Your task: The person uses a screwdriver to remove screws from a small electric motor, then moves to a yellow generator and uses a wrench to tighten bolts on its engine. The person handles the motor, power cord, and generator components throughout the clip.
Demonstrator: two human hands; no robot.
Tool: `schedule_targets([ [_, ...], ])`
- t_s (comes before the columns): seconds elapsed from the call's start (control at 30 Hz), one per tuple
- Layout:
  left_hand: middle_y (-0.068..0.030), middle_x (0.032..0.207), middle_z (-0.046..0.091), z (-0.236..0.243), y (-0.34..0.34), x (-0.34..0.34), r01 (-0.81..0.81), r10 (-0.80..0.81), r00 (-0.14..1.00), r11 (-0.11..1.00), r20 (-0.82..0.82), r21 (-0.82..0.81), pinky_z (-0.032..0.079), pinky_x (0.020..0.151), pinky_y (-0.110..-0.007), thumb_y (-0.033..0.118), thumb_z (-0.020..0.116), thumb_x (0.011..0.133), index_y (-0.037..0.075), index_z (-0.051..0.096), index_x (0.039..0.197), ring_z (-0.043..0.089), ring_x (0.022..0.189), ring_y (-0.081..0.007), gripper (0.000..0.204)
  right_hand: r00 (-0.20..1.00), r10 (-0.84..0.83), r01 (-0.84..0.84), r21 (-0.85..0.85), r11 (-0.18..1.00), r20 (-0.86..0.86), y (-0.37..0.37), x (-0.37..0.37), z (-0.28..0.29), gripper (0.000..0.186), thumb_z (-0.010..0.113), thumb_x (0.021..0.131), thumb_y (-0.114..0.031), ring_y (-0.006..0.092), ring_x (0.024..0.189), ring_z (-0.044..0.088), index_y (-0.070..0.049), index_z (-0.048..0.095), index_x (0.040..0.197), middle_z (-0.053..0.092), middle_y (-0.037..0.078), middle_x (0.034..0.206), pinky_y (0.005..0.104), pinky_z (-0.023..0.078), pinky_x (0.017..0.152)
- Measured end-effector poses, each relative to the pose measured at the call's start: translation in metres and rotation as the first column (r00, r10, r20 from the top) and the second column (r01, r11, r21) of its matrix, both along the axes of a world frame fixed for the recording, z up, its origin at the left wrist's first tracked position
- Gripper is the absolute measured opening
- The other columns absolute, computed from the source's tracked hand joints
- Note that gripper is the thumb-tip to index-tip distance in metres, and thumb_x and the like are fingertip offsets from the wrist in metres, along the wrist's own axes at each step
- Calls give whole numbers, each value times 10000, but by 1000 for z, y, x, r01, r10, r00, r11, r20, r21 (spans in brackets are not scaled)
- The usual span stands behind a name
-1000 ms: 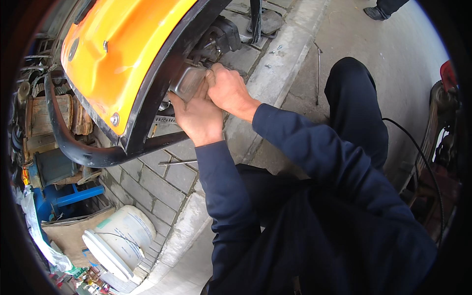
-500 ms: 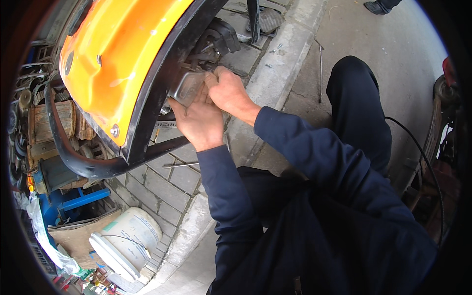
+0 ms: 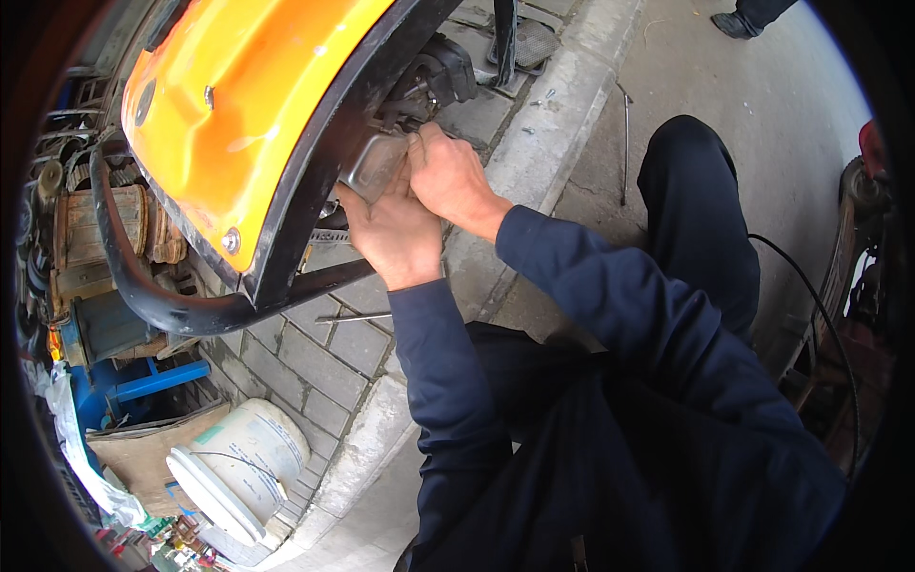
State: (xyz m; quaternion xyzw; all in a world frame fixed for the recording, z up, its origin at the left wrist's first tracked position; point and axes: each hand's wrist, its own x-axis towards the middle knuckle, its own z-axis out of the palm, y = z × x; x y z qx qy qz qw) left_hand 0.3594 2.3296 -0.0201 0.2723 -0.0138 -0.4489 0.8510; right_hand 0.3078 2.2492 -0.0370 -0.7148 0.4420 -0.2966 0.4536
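Note:
Under the black frame (image 3: 310,133) of an orange-panelled machine (image 3: 229,105), a grey, box-shaped metal cover (image 3: 374,162) with rounded corners sits against the mechanism. My left hand (image 3: 396,234) is palm up beneath it, thumb at its near left edge and fingers curled around its lower side. My right hand (image 3: 453,181) is closed at the cover's right edge, knuckles up. Whatever its fingertips pinch is hidden behind the hand. Dark mechanical parts (image 3: 443,71) lie just beyond both hands.
Small screws (image 3: 539,102) lie on the kerb (image 3: 534,143). One long metal rod (image 3: 625,143) rests on the pavement, another (image 3: 353,317) on the paving bricks. At lower left stands a white bucket (image 3: 243,467), by a cardboard box (image 3: 143,458). Someone's shoe (image 3: 736,26) shows at the top right.
The machine and surroundings sit slightly further right in the picture. My right hand has turned a little over the cover's edge; both hands stay at the same place on it.

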Motion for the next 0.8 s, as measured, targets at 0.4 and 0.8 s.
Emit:
schedule_targets([
  [0.4, -180, 1397, 553, 1, 1, -1, 3, -4, 1000, 1000, 16, 2, 318, 1205, -451, 608, 424, 1060, -4, 495, 1439, 491, 1334, -303, 723, 994, -85, 78, 99, 992, 72, 4, 4, -1, 373, 493, 1049, -305, 559, 890, 657, 42, 611, 978, 684, 357, 896, 609, 516, 805],
  [0.8, -185, 1347, 549, -5, 0, 3, -25, 25, 1000, 1000, 2, 13, 328, 1190, -446, 619, 463, 1042, -16, 511, 1384, 492, 1303, -303, 723, 993, 103, -114, -260, 959, -54, -3, -16, 5, 185, 608, 935, -141, 503, 859, 683, 32, 570, 989, 686, 307, 946, 580, 547, 757],
])
